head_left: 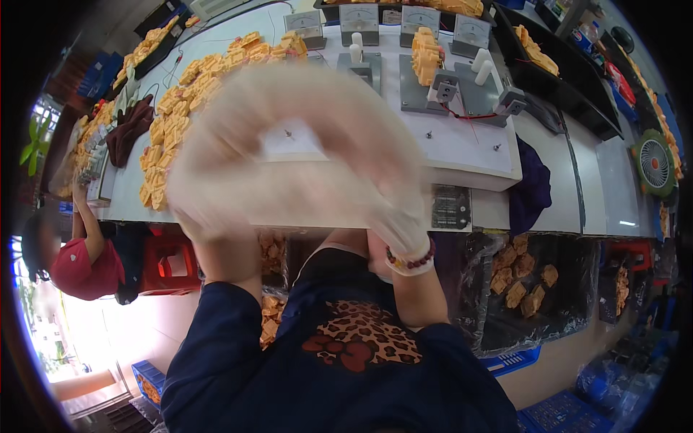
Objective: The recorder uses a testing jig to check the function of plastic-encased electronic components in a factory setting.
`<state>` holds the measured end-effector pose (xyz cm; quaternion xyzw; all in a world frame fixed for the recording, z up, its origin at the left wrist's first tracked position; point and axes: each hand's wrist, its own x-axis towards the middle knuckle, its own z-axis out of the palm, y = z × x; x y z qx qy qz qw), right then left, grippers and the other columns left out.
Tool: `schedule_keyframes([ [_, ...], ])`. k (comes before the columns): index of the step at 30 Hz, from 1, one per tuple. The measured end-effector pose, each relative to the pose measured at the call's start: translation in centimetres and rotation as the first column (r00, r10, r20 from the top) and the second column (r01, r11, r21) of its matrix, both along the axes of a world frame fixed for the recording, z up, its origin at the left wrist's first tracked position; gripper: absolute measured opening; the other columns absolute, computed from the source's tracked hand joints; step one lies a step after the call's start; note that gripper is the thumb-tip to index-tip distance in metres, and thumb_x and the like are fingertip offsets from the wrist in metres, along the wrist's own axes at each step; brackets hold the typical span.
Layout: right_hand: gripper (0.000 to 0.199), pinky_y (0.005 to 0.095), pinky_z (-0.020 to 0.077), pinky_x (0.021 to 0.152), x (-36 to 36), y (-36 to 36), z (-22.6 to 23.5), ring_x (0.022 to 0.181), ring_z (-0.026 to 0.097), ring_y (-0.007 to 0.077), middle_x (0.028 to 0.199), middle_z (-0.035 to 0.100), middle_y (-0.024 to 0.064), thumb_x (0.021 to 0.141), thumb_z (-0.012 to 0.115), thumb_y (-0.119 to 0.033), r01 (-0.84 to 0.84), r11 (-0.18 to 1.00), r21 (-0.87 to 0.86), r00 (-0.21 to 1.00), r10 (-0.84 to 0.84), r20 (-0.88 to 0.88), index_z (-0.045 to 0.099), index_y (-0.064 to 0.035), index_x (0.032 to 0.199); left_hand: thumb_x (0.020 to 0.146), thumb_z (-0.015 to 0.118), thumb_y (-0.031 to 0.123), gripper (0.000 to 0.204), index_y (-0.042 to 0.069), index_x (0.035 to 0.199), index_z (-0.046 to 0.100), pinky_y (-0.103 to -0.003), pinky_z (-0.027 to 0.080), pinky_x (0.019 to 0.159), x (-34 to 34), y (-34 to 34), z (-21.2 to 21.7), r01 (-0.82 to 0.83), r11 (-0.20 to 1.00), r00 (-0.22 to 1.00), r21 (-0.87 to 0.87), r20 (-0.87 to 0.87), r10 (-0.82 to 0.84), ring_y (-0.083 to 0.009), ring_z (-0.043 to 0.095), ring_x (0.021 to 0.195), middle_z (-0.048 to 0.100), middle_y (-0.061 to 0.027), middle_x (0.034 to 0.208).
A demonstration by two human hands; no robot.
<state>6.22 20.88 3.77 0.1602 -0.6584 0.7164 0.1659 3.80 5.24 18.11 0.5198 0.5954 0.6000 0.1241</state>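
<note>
Left hand: the left hand (216, 180) was raised close to the camera, pale-gloved and smeared by motion; whether it was spread or pinching could not be told.
Right hand: the right hand (401, 216), gloved, a bead bracelet (411, 261) at the wrist, was blurred as well, its grip unreadable.
Nearest things: the yellow parts (173, 123) lay heaped on the white bench (462, 144), under and left of the hands.
Risk: moving fast above the heap, a hand could have swept parts off the near edge (a judgement only); the red wire (469, 115) by the fixtures might have snagged.
Counts: four panel meters (359, 16) along the back, one green fan (655, 162), yellow parts too many to count.
</note>
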Motion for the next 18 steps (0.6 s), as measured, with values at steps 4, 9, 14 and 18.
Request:
schedule_keyframes([
  [4, 0.061, 0.0464, 0.0458, 0.098, -5.0, -6.3, 1.2, 0.11, 0.058, 0.0366, 0.117, 0.06, 0.0204, 0.084, 0.07, -0.016, -0.025, 0.979, 0.203, 0.987, 0.056, -0.148, 0.051, -0.0011, 0.14, 0.11, 0.048, 0.03, 0.037, 0.001, 0.125, 0.066, -0.029, 0.046, 0.095, -8.9, -8.3, -0.7, -0.815, 0.579, 0.529, 0.026, -0.375, 0.761, -0.0151, 0.062, 0.098, 0.07, -0.0072, 0.107],
  [9, 0.062, 0.0484, 0.0468, 0.093, -7.9, -9.2, -0.1, 0.102, 0.057, 0.04, 0.108, 0.058, 0.0215, 0.076, 0.07, -0.016, 0.063, 0.972, 0.226, 0.983, -0.022, -0.181, 0.05, -0.0011, 0.133, 0.106, 0.056, 0.039, 0.042, 0.003, 0.124, 0.065, -0.032, 0.049, 0.086, -13.2, -8.7, -6.5, -0.708, 0.637, 0.705, -0.305, -0.252, 0.663, -0.0174, 0.063, 0.096, 0.07, -0.0029, 0.098],
  [14, 0.06, 0.0465, 0.0483, 0.087, -7.0, -8.6, 0.2, 0.096, 0.058, 0.0384, 0.103, 0.06, 0.0204, 0.071, 0.067, -0.011, 0.142, 0.92, 0.366, 0.946, -0.017, -0.325, 0.05, -0.0003, 0.127, 0.102, 0.061, 0.038, 0.035, 0.005, 0.114, 0.066, -0.032, 0.051, 0.082, -14.7, -7.2, -7.0, -0.757, 0.519, 0.65, -0.397, -0.375, 0.662, -0.0159, 0.066, 0.09, 0.071, -0.0079, 0.093],
  [18, 0.058, 0.0466, 0.0481, 0.087, -6.4, -8.7, 0.1, 0.095, 0.057, 0.0389, 0.103, 0.06, 0.02, 0.069, 0.066, -0.01, 0.181, 0.913, 0.367, 0.934, -0.043, -0.355, 0.051, -0.0001, 0.124, 0.1, 0.061, 0.025, 0.025, 0.003, 0.108, 0.068, -0.027, 0.053, 0.072, -14.0, -5.9, -4.1, -0.892, 0.452, 0.435, -0.014, -0.303, 0.848, -0.0109, 0.068, 0.082, 0.073, -0.0063, 0.093],
])
